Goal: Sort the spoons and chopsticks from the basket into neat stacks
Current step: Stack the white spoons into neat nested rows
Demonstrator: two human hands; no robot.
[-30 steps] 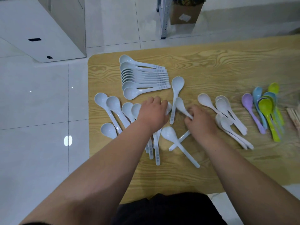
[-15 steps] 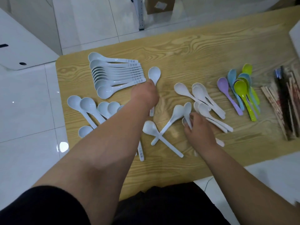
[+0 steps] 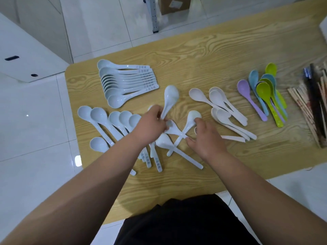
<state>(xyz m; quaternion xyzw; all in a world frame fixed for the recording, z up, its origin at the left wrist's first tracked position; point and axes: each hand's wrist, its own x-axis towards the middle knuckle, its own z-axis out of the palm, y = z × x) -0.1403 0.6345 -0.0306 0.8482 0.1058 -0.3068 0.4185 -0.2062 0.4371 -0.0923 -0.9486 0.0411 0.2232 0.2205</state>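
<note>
White spoon [image 3: 170,96] is pinched by the left hand [image 3: 150,126]; right hand [image 3: 206,138] covers crossed spoons [image 3: 178,133], its fingers' hold unclear.

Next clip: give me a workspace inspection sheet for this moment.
Surface: wood-grain table, bare at the far side.
Job's things: neat stack of pale blue spoons; loose pale blue spoons at left; white spoons and coloured spoons grouped; chopsticks at right edge; no basket seen.
Clutter: white object, cut off at right edge.
Hands: left hand pinches the handle of a spoon; right hand lies over crossed spoons, grip unclear.
Cables: nothing seen.
Surroundings: tiled floor, white cabinet, cardboard box.
</note>
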